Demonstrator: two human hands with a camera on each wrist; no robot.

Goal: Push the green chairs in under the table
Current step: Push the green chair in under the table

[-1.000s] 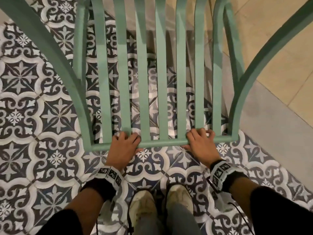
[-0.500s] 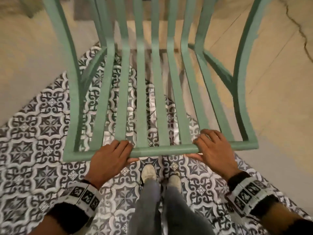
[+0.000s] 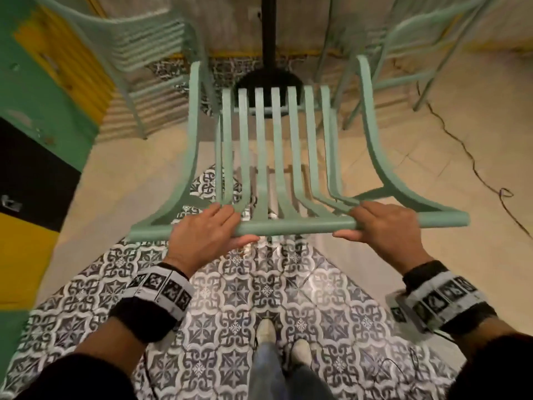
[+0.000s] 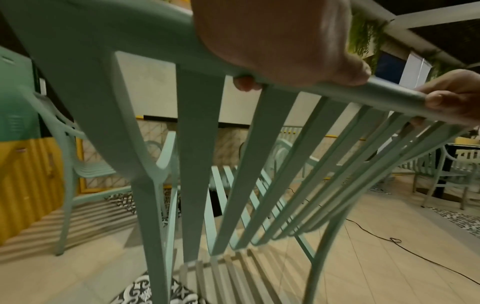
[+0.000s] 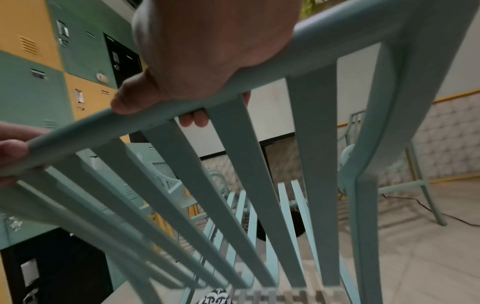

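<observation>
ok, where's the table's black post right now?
Head view, top centre: the black post rises from its round base just beyond the front edge of the held chair, between two other green chairs.

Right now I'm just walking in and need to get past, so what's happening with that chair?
A person grips the top rail of a mint-green slatted metal chair with both hands, left hand and right hand. The chair faces a black table pedestal. Two more green chairs stand either side of that pedestal.
</observation>
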